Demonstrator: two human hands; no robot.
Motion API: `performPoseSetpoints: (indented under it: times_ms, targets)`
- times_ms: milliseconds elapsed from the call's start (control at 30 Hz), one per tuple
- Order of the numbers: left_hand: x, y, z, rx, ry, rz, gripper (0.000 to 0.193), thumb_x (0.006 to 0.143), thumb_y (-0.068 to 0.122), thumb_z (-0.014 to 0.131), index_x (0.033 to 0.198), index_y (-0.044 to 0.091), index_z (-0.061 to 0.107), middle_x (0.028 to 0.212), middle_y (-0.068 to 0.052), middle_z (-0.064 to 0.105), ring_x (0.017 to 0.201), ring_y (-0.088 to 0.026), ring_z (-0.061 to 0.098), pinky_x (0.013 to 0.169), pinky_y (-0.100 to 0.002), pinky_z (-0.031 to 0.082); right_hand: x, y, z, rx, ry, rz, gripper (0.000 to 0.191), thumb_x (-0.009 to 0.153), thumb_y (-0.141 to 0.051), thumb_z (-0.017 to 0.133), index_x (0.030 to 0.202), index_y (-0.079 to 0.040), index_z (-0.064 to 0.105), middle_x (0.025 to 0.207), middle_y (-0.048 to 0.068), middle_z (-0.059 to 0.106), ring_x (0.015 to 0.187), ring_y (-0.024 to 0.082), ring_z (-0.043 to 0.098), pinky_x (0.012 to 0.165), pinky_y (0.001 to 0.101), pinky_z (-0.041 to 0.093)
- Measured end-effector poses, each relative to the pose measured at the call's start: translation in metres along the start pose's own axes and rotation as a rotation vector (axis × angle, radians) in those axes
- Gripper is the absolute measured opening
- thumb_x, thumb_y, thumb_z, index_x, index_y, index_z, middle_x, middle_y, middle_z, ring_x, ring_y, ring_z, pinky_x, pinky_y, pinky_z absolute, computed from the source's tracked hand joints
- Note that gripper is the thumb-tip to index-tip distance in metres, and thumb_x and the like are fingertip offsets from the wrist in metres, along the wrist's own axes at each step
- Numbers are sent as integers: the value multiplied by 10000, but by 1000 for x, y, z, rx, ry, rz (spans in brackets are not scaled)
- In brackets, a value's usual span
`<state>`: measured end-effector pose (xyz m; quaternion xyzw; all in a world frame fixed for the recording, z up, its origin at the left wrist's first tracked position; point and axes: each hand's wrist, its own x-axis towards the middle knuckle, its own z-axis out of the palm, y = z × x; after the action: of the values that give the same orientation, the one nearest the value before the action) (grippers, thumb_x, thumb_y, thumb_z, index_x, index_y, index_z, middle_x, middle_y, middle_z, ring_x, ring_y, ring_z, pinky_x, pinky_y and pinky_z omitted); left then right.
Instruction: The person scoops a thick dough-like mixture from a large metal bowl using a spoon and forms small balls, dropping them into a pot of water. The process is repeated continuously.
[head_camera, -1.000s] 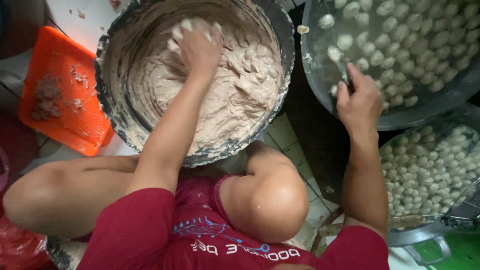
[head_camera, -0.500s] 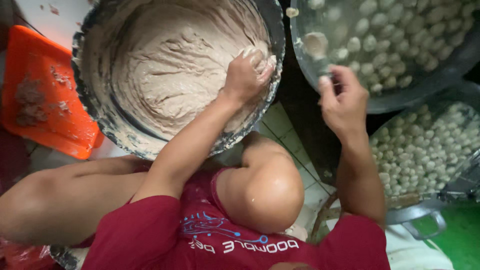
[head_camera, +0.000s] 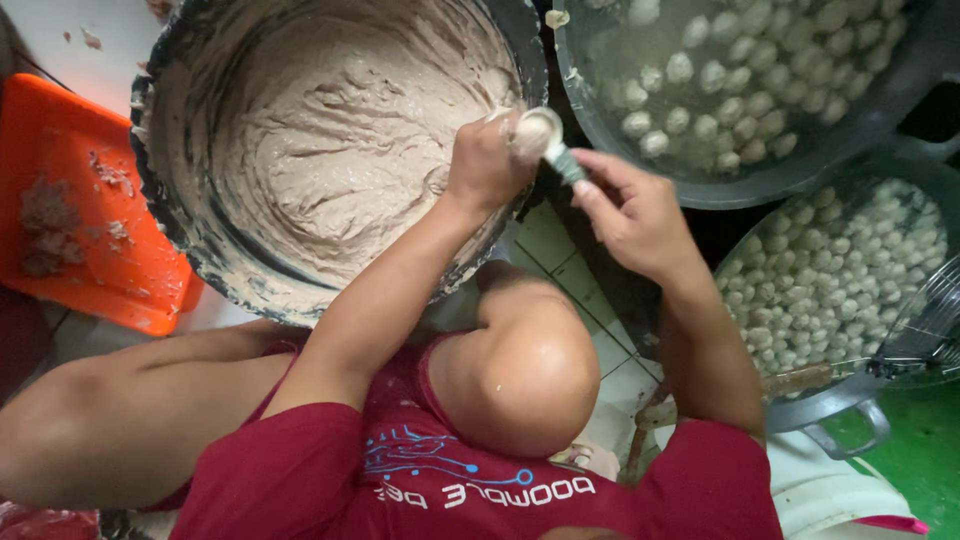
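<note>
Orange tray (head_camera: 95, 200) sits at nine o'clock, beside the paste tub (head_camera: 330, 150). Left hand (head_camera: 485, 165) is fisted around paste at the tub's three o'clock rim; right hand (head_camera: 630, 215) pinches a spoon (head_camera: 548, 140) against it. Pots of balls (head_camera: 740, 80) sit at two o'clock.

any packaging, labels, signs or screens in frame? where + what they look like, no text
No packages, signs or screens.
Only print: a white line of lettering with a blue line graphic above it, on the red shirt, bottom centre.
The big basin of paste, orange tray and tubs of pale balls are unlabelled.
</note>
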<state>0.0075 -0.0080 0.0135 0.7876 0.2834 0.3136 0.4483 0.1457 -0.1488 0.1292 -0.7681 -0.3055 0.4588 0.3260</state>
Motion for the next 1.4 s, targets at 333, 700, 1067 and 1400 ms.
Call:
performPoseSetpoints:
  times_ms: [333,700,1067,1400]
  targets:
    - [-2,4,7,-9,76,-16,149,815,107,754,876,84,619,783,-175,672,730,-401,700,635,-451,566,-5,4,0,-290,110,-435,366,1053,-68,647,1417,-34,633,989,122,716,834,162,681,776,325,549]
    - [-12,-21,3,491,19,-210,342,742,414,810,854,98,742,825,-284,673,754,-457,668,659,-518,524,4,16,-11,-82,115,-261,396,1060,-91,634,1448,-23,597,973,26,678,789,88,583,700,246,502]
    - [-12,-10,9,3,127,-61,145,855,132,782,880,59,659,859,-175,707,798,-378,714,691,-440,568,6,18,-6,-183,92,-148,391,1025,-105,638,1413,-58,639,979,123,738,780,138,626,730,294,526]
    - [-1,6,3,56,42,-34,196,889,175,796,822,78,640,760,-184,667,717,-409,687,637,-480,539,3,8,-5,28,-48,13,426,1017,-114,610,1441,-85,612,894,45,684,651,99,544,580,300,460]
